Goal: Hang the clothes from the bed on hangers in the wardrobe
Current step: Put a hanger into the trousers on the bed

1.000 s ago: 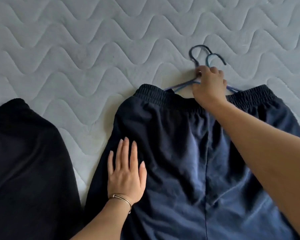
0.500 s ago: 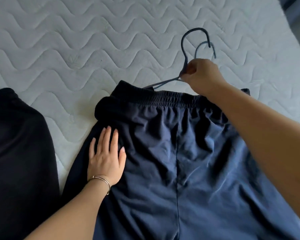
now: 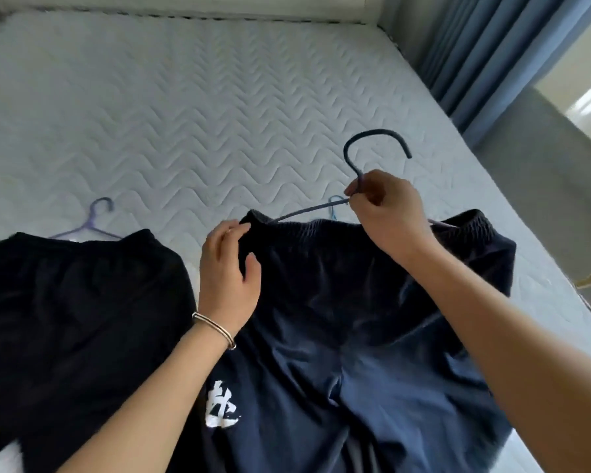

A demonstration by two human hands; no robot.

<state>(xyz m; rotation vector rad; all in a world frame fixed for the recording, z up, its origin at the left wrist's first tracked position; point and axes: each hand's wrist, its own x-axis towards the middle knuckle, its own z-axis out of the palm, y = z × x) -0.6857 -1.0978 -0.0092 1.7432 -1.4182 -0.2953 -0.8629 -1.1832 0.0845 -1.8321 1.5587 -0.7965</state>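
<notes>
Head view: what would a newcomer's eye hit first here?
The right hand at centre, pinching the neck of a dark hanger whose arms run into the waistband of the navy shorts, over the quilted mattress. The left hand grips the waistband's left corner. At left, black shorts lie flat with a purple hanger poking out above them.

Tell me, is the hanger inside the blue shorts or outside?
Inside: the dark hanger has both arms under the waistband of the navy shorts; only the hook sticks out, held by the right hand.
</notes>
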